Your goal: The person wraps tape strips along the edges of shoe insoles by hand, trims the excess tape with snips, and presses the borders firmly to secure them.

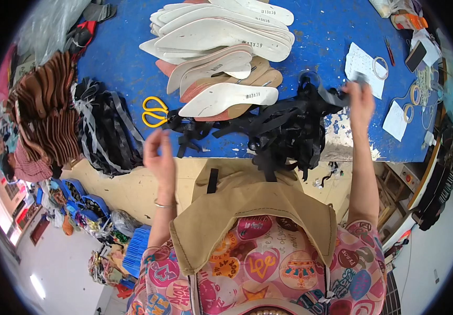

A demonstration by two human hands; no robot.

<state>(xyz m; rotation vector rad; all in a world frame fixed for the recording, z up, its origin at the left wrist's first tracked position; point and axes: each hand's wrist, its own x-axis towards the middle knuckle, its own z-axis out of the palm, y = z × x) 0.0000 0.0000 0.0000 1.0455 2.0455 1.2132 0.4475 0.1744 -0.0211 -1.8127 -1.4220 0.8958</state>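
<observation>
Right hand: your right hand (360,100) is raised over the far right of the bench, fingers pressed together and pinching the end of a black ribbon-like strap (327,96) that trails back down into the pile.
Left hand: your left hand (158,152) hovers at the near bench edge, fingers loosely curled. I cannot tell whether it holds anything; a thin black strip may run by it.
Strap pile: the tangled heap of black fabric straps (274,131) lies along the near edge of the bench, between your hands, with several ends hanging over the edge.
Risk, tangle: as I judge it, the strap you hold could drag neighbours with it, since the heap is knotted together.
Risk, spill: straps already over the edge may slide to the floor if the heap shifts toward you.
Risk, scissors: the yellow-handled scissors (154,111) lie just beside the heap's left end, near your left hand; a snagged strap could pull them.
Risk, insoles: the stack of white and tan pointed shoe insoles (221,47) touches the heap's far side and could topple if tugged.
Surface: a worn blue-painted bench top (116,58), paint chipped near your right hand, with white paper slips (364,64) and tape rings to the right.
Room: brown leather pieces (48,110) and grey-black strips (106,126) are piled at the left; blue crates (82,197) stand on the pale floor below.
</observation>
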